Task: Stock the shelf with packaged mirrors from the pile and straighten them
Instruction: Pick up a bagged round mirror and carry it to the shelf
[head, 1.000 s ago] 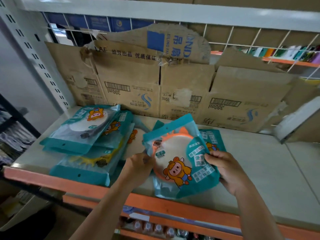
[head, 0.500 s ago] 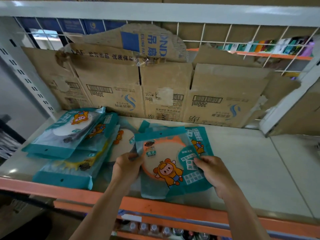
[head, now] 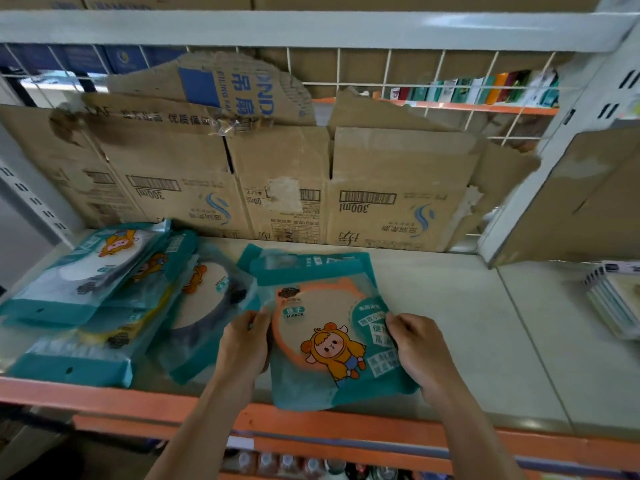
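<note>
Grip, left: the left hand is curling its fingers round the left edge of the packaged mirror, pinching it about midway along that side. Grip, right: the right hand is closing its fingers over the opposite edge at much the same height. Both are holding this one packet and nothing else.

Item held: a teal pouch with an orange-rimmed round mirror and a cartoon figure on the face. It is lying face up, low over the shelf, with its near end reaching the orange front rail. Whether it is resting fully or hanging just clear cannot be told. Its long axis is running front to back, with the header end pointing toward the cardboard backing. It is sitting slightly skew, header drifting left and foot drifting right. The hands are bracketing it across the short axis, so a small twist between them looks like what squaring it calls for.

Beneath: a second packet is showing only a teal corner past the header on the left.

Leftward: a leaning packet is lying just beside the left hand, propped against the pile. The pile is sprawling further left, well apart from the right hand. The left hand is therefore the nearer for the next pick, and bare shelf is lying to the right.
</note>
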